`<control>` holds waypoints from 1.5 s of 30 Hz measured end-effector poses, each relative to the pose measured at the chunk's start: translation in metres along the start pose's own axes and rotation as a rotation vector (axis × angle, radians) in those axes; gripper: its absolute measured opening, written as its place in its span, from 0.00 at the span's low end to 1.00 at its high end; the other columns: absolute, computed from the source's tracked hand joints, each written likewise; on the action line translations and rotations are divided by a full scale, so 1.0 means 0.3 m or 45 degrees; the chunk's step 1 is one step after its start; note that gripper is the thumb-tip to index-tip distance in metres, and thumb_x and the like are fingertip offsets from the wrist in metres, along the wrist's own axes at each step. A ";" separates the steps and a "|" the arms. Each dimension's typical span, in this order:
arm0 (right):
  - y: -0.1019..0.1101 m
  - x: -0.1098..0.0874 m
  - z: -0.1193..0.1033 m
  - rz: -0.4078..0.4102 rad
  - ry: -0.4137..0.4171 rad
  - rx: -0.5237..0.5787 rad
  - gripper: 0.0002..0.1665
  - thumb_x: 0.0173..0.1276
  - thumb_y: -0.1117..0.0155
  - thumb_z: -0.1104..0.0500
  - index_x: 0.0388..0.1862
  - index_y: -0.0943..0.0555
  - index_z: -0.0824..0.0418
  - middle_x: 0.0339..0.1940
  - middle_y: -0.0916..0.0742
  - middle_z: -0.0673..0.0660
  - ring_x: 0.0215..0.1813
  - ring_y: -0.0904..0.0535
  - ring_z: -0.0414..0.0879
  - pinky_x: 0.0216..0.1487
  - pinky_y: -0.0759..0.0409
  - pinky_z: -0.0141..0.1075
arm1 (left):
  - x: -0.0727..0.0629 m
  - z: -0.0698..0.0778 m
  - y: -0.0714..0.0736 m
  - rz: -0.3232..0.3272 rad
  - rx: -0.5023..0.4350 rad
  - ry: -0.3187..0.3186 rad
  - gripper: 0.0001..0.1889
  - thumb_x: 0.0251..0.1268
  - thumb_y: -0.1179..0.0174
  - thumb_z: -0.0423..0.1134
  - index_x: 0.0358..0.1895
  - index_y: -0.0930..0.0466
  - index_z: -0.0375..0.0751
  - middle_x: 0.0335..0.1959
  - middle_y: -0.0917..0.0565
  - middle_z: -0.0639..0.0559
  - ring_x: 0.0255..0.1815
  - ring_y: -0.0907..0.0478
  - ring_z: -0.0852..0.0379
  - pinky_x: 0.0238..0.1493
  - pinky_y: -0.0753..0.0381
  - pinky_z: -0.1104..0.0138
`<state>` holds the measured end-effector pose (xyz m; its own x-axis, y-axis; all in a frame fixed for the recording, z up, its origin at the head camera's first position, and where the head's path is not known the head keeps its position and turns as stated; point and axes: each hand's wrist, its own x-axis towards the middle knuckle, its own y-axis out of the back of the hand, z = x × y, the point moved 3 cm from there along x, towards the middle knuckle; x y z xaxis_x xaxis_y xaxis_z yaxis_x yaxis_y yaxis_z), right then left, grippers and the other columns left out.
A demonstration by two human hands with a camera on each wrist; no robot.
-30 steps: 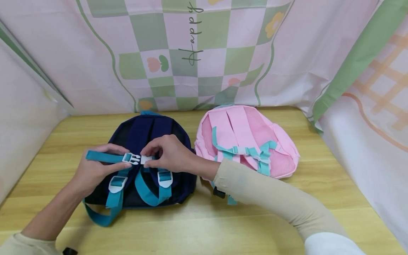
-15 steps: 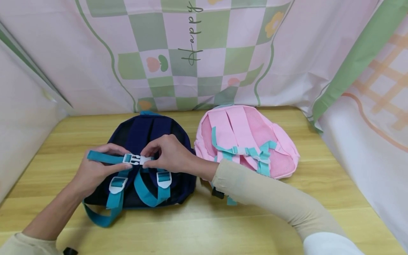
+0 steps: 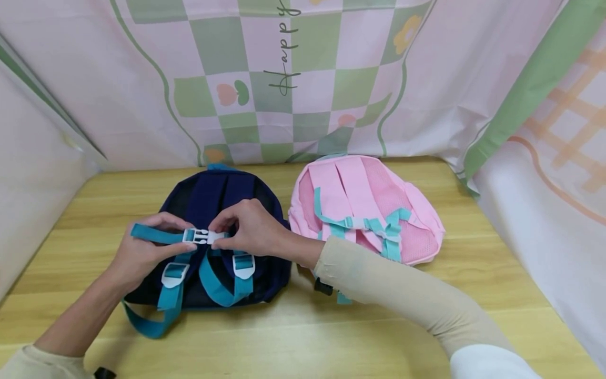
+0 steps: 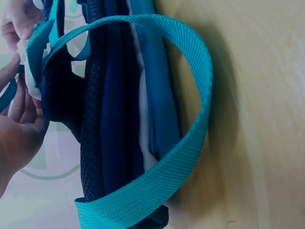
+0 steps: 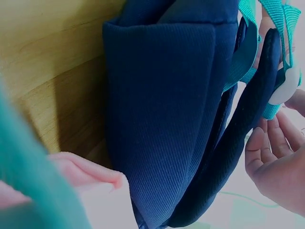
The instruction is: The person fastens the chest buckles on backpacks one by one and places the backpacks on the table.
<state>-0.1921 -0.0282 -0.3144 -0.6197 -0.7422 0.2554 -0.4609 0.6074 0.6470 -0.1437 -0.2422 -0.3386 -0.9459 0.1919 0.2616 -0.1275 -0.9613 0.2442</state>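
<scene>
A navy backpack (image 3: 208, 196) lies with its shoulder straps facing up, crossed by a teal strap with a white side-release buckle. My left hand (image 3: 134, 255) pinches the pronged buckle half (image 3: 191, 236) between thumb and fingers, its teal webbing (image 3: 156, 233) sticking out to the left. From the other side, my right hand (image 3: 258, 229) pinches the socket half (image 3: 215, 238) with thumb and forefinger. The prong tips meet the socket's mouth, and part of the prongs still shows. In the left wrist view, a teal strap loop (image 4: 202, 90) arches out beside the bag.
On the right, a pink backpack (image 3: 369, 184) with turquoise straps lies against the navy one, partly under my right forearm. Both bags rest on a wood-grain table (image 3: 284, 342). A printed cloth (image 3: 317, 47) hangs behind the table.
The two buckle halves have come together: a small gap between prongs and socket has closed. Both hands keep their pinch, and the bags stay in place.
</scene>
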 end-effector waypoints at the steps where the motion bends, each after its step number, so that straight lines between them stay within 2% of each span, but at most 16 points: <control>1: 0.000 0.001 0.000 -0.003 -0.002 0.002 0.10 0.64 0.22 0.63 0.44 0.09 0.63 0.38 0.08 0.53 0.40 0.15 0.35 0.41 0.20 0.23 | 0.001 0.000 0.000 -0.002 -0.007 -0.002 0.12 0.59 0.31 0.18 0.44 0.15 0.32 0.40 0.09 0.55 0.40 0.12 0.60 0.43 0.15 0.73; 5: -0.001 0.004 -0.001 -0.013 -0.012 0.004 0.10 0.64 0.22 0.63 0.44 0.09 0.63 0.38 0.08 0.53 0.39 0.16 0.34 0.41 0.20 0.23 | 0.002 0.002 -0.001 -0.009 -0.023 -0.005 0.13 0.59 0.31 0.18 0.45 0.15 0.32 0.41 0.09 0.55 0.40 0.12 0.60 0.43 0.14 0.73; 22: -0.004 0.002 0.001 -0.017 -0.036 0.016 0.11 0.63 0.21 0.63 0.44 0.10 0.63 0.38 0.08 0.53 0.39 0.15 0.35 0.40 0.20 0.23 | 0.005 0.003 0.001 -0.026 0.074 -0.008 0.12 0.58 0.29 0.18 0.44 0.15 0.31 0.40 0.09 0.57 0.38 0.13 0.61 0.41 0.15 0.73; 31: 0.000 0.003 0.002 -0.014 -0.038 0.013 0.10 0.63 0.21 0.63 0.43 0.10 0.63 0.37 0.08 0.53 0.37 0.16 0.33 0.39 0.20 0.23 | 0.007 0.004 -0.010 -0.032 0.028 -0.016 0.12 0.59 0.30 0.18 0.44 0.15 0.31 0.41 0.09 0.56 0.39 0.13 0.61 0.43 0.15 0.73; 40: -0.001 0.002 0.001 -0.001 -0.018 0.021 0.11 0.63 0.20 0.63 0.43 0.10 0.63 0.37 0.08 0.53 0.39 0.15 0.33 0.40 0.19 0.23 | 0.010 0.011 -0.017 -0.023 0.150 -0.005 0.11 0.60 0.29 0.21 0.45 0.15 0.29 0.41 0.10 0.58 0.38 0.13 0.61 0.41 0.15 0.73; 45: -0.003 0.002 0.005 0.018 -0.067 0.056 0.11 0.62 0.20 0.63 0.42 0.11 0.63 0.37 0.08 0.53 0.38 0.15 0.34 0.42 0.19 0.23 | 0.010 0.014 -0.020 -0.023 0.191 0.000 0.11 0.61 0.29 0.23 0.47 0.14 0.29 0.42 0.10 0.60 0.39 0.13 0.62 0.42 0.15 0.73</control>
<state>-0.1929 -0.0287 -0.3158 -0.6585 -0.7180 0.2253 -0.4784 0.6306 0.6111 -0.1446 -0.2350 -0.3352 -0.9439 0.2089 0.2556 -0.0986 -0.9174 0.3856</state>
